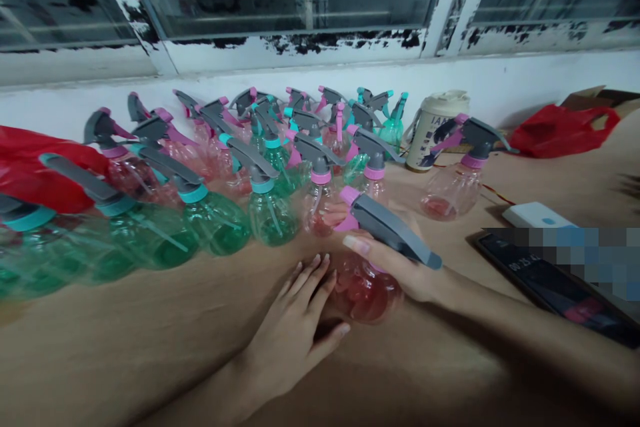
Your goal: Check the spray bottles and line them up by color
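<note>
A pink spray bottle with a grey trigger head and pink collar stands on the brown table just in front of me. My right hand is wrapped round its neck under the grey trigger. My left hand rests against the bottle's lower left side, fingers stretched together and thumb under its base. Behind them stands a crowd of several green and pink spray bottles, all with grey trigger heads.
A lone pink spray bottle stands at the right beside a cream jar. A phone and a white box lie at the right. Red plastic bags lie at the far left and back right. A white wall with windows runs behind.
</note>
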`<action>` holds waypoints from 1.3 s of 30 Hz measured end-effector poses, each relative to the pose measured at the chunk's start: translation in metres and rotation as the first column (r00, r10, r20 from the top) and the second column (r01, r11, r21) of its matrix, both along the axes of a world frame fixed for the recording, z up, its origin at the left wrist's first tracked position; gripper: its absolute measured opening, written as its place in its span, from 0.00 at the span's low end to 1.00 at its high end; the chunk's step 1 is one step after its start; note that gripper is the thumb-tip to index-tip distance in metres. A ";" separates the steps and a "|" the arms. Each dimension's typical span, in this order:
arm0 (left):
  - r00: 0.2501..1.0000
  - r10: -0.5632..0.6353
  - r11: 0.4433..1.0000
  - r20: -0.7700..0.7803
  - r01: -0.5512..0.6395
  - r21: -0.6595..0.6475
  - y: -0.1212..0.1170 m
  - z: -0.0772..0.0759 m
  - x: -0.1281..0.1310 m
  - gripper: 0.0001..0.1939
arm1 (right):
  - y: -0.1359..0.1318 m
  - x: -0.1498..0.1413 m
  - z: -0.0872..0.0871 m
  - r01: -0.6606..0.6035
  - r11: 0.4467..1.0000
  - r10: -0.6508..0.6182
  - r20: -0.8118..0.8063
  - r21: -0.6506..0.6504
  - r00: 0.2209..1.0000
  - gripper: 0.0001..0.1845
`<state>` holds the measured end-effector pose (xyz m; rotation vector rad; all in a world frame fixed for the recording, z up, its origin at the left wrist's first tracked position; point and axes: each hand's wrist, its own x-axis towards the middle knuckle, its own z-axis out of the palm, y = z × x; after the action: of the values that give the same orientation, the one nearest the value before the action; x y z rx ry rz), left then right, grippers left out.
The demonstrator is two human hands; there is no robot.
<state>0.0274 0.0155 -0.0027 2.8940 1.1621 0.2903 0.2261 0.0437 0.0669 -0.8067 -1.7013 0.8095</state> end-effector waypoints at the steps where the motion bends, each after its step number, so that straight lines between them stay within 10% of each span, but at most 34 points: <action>1: 1.000 -0.003 1.000 -0.002 0.003 0.000 0.000 0.000 0.000 0.29 | 0.000 0.000 0.000 0.007 1.000 -0.007 0.008 0.002 1.000 0.12; 39: 1.000 -0.007 1.000 -0.010 0.007 -0.005 0.001 0.002 0.001 0.29 | 0.001 -0.002 0.006 0.023 0.993 -0.037 0.121 0.113 0.992 0.14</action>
<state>0.0282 0.0163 -0.0011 2.8979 1.1520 0.2723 0.2244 0.0450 0.0731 -0.8176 -1.8214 0.6497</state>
